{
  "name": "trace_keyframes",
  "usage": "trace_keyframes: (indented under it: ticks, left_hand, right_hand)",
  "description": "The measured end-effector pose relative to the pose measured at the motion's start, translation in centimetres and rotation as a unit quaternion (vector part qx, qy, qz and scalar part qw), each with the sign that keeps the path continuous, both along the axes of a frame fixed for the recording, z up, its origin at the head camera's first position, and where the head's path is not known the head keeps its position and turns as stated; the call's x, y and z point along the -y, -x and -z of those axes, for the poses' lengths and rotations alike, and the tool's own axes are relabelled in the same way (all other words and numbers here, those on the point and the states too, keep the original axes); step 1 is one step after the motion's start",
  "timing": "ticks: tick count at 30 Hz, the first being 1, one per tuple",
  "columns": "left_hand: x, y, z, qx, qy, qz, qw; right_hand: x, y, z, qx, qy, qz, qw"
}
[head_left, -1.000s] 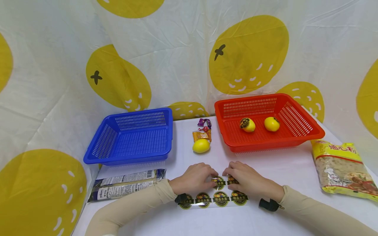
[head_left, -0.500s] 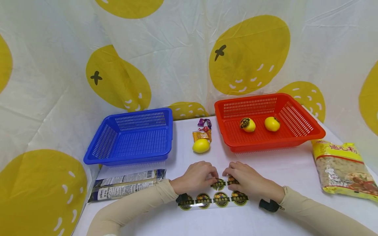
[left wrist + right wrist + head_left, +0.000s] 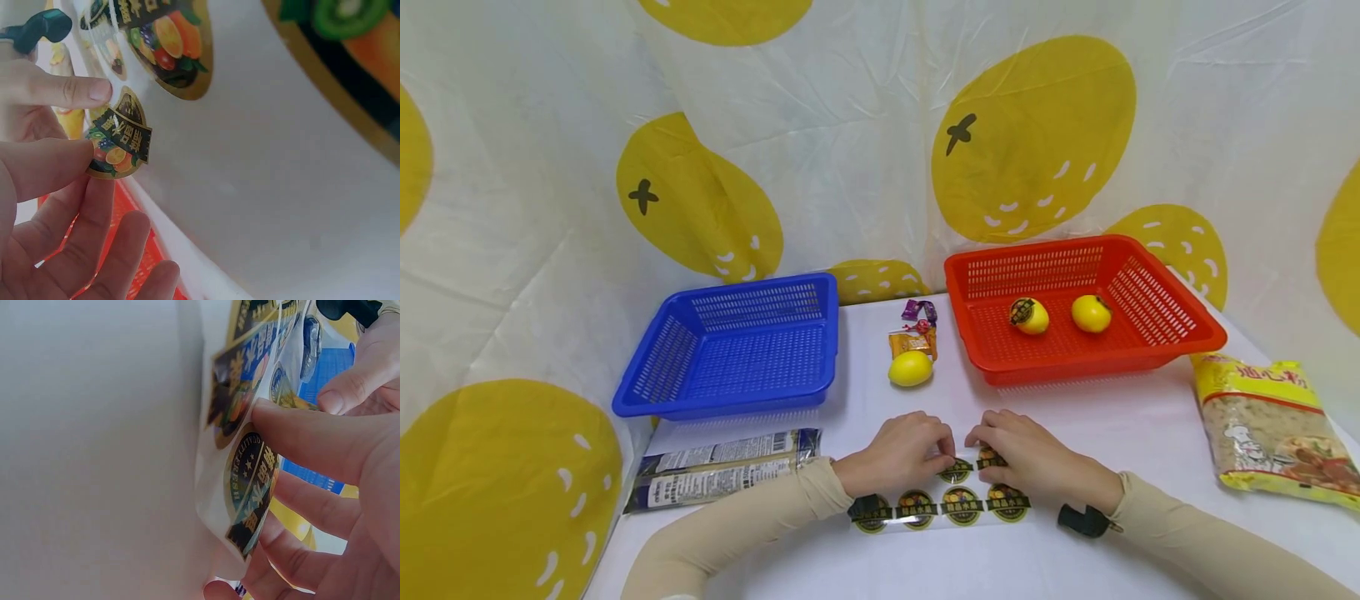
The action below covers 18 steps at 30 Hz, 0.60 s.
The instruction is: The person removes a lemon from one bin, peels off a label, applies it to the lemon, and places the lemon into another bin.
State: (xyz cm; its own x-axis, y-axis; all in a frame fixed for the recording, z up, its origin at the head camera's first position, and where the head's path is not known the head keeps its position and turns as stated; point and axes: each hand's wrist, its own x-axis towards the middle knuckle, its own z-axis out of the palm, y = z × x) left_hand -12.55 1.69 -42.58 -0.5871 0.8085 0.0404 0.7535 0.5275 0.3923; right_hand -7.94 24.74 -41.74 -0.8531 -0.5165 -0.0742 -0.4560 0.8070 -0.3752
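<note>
In the head view, a clear sheet of round black-and-gold fruit stickers (image 3: 940, 495) lies at the front middle of the white-covered table. My left hand (image 3: 891, 455) bends over its far edge, thumb and index together. The left wrist view shows that thumb pressing the edge of one sticker (image 3: 122, 140), with fingers behind it. From the other side, my right hand (image 3: 1036, 457) pinches the sheet at its far right corner. In the right wrist view the right thumb (image 3: 312, 437) lies on the sheet's face, fingers behind, and the sheet (image 3: 206, 487) bows upward.
Beyond the hands sit a yellow lemon (image 3: 911, 368) and small wrapped snacks (image 3: 910, 344). A blue basket (image 3: 722, 408) stands left; a red basket (image 3: 1075, 367) holds two yellow fruits, one stickered. Packets of noodles (image 3: 722, 473) lie left, a pasta bag (image 3: 1273, 433) right.
My left thumb has drawn in towards the index finger, and the left hand has shifted very slightly. The right hand holds its place on the sheet.
</note>
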Motion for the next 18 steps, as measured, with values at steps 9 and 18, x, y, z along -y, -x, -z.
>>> trace_keyframes:
  ticks: [9,18]
  left_hand:
    - [1.0,0.0,-1.6,0.056,-0.020,-0.046,0.9972]
    - [1.9,0.5,-1.8,0.094,-0.025,-0.075,0.9924]
  right_hand:
    - [-0.1,0.0,0.1,0.012,-0.001,0.008,1.000]
    - [-0.1,0.0,0.1,0.011,0.002,0.008,1.000]
